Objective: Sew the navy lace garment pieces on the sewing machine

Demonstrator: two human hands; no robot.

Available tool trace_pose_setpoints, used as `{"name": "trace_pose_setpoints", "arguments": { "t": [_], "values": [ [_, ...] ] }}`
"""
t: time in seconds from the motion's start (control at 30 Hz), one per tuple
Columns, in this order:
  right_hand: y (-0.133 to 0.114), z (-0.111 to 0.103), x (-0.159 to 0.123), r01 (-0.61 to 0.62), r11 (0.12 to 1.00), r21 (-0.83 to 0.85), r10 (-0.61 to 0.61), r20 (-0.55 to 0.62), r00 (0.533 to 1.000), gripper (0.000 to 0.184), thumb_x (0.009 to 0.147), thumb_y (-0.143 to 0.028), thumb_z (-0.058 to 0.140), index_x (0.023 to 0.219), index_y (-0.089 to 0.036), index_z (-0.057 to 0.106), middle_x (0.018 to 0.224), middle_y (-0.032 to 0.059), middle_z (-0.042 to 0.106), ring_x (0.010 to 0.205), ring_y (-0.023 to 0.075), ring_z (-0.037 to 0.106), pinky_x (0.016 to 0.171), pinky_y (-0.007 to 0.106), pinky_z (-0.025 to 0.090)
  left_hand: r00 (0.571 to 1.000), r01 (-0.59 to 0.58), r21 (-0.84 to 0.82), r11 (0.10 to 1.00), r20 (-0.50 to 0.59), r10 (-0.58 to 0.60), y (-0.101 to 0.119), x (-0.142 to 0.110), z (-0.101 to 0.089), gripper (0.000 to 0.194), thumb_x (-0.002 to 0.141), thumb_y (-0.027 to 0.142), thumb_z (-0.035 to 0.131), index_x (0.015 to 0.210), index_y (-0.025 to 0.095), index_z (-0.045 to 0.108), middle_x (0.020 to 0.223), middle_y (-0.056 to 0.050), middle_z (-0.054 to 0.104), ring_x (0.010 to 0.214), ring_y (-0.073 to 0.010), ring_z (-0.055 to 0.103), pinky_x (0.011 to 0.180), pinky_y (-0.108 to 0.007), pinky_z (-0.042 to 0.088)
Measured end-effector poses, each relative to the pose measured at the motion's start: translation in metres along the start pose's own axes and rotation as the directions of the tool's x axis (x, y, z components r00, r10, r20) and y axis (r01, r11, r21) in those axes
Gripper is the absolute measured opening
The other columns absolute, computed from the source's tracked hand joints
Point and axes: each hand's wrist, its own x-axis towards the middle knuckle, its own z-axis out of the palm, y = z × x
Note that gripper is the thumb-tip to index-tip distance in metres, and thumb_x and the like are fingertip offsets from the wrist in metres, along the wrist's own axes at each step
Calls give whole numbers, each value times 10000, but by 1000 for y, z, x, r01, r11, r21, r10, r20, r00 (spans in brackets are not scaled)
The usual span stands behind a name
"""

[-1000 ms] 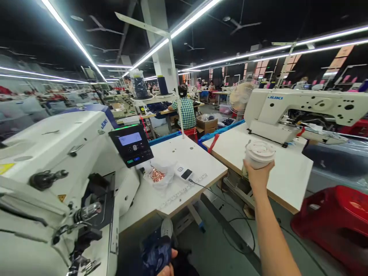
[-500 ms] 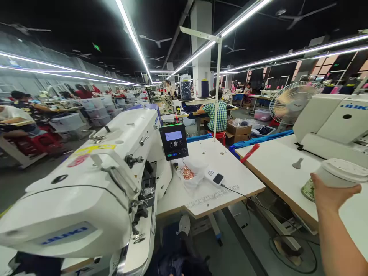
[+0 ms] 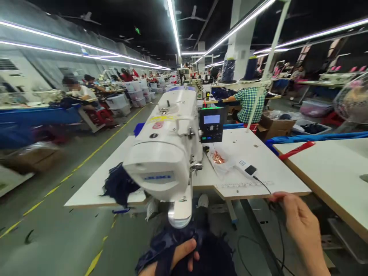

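My left hand grips a bundle of dark navy fabric low in front of me, just under the head of a white Juki sewing machine. My right hand hangs free at the lower right beside the table edge, fingers loosely curled and blurred, with nothing visible in it. The cup it held earlier is out of view. More navy fabric lies on the white table to the left of the machine.
On the table sit a control panel, a clear bag with copper-coloured parts and a small white device with a cable. A second white table stands at right. Other workers sit behind and along the aisle at left.
The view has swung left. My right hand no longer holds the white-lidded cup and has drawn back toward me. My left hand now shows, gripping the navy fabric.
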Motion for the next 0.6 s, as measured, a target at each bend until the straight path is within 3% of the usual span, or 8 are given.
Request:
{"name": "trace_pose_setpoints", "arguments": {
  "t": [0.03, 0.1, 0.13, 0.17, 0.2, 0.3, 0.4, 0.6],
  "values": [
    [-11, 17, -17, 60, 998, -27, -47, 347, 937, 441, 922, -559, 432, 936, -189, 671, 994, 28, 635, 939, 98, 597, 827, 125, 472, 999, 20, -45, 999, 28, -18, 3, -10, -1, 555, 707, 712, 586, 741, 174, 718, 602, -2, 542, 556, -59, 436, 593, -192, 361],
    [-28, 46, -44, 142, 990, -16, -67, 827, 559, 399, 932, -546, 424, 1079, -274, 677, 1169, -20, 594, 1114, 85, 545, 956, 108, 422, 999, 32, -69, 997, 0, -32, 10, -29, -3, 506, 794, 623, 561, 857, 143, 709, 749, -12, 580, 686, -51, 492, 699, -154, 384],
    [-33, 59, -56, 145, 989, 5, -60, 924, 377, 406, 936, -545, 417, 1200, -318, 626, 1277, -49, 532, 1213, 78, 484, 1045, 114, 363, 999, -21, -54, 998, 30, 22, 13, -37, -5, 508, 819, 605, 540, 858, 126, 704, 733, -17, 575, 715, -58, 525, 756, -151, 398],
    [-37, 71, -66, 130, 991, 4, -38, 965, 261, 455, 937, -555, 409, 1311, -335, 545, 1360, -62, 461, 1285, 76, 418, 1115, 135, 297, 993, -87, -57, 995, 71, 91, 15, -45, -7, 503, 857, 586, 495, 916, 128, 696, 773, -21, 586, 752, -67, 543, 780, -158, 406],
    [-41, 82, -75, 115, 993, -6, -17, 979, 204, 528, 933, -578, 398, 1383, -312, 478, 1411, -49, 405, 1327, 85, 371, 1157, 164, 246, 990, -120, -16, 993, 79, 120, 15, -51, -11, 506, 862, 584, 488, 901, 127, 702, 751, -17, 588, 756, -62, 548, 790, -147, 407],
    [-47, 109, -96, 69, 997, -25, 15, 991, 132, 716, 920, -643, 335, 1424, -143, 428, 1421, 80, 389, 1322, 155, 383, 1164, 256, 269, 972, -217, -40, 975, 84, 220, 13, -62, -22, 492, 879, 556, 478, 914, 105, 673, 819, -38, 610, 751, -70, 557, 821, -171, 435],
    [-51, 125, -109, -40, 999, 30, -25, 993, 117, 655, 914, -640, 364, 1331, -151, 492, 1315, 101, 482, 1206, 157, 484, 1052, 239, 404, 946, -272, -87, 958, 159, 283, 9, -67, -33, 460, 865, 535, 511, 867, 99, 657, 790, -38, 605, 677, -68, 550, 742, -173, 444],
    [-57, 137, -120, -24, 992, 127, -120, 975, 188, 478, 914, -548, 450, 1311, -293, 526, 1432, 22, 377, 1367, 163, 333, 1154, 275, 305, 962, 3, -91, 996, 271, 22, 8, -73, -50, 334, 840, 489, 564, 798, 182, 690, 653, -5, 536, 604, -71, 470, 609, -190, 353]
  ]
}}
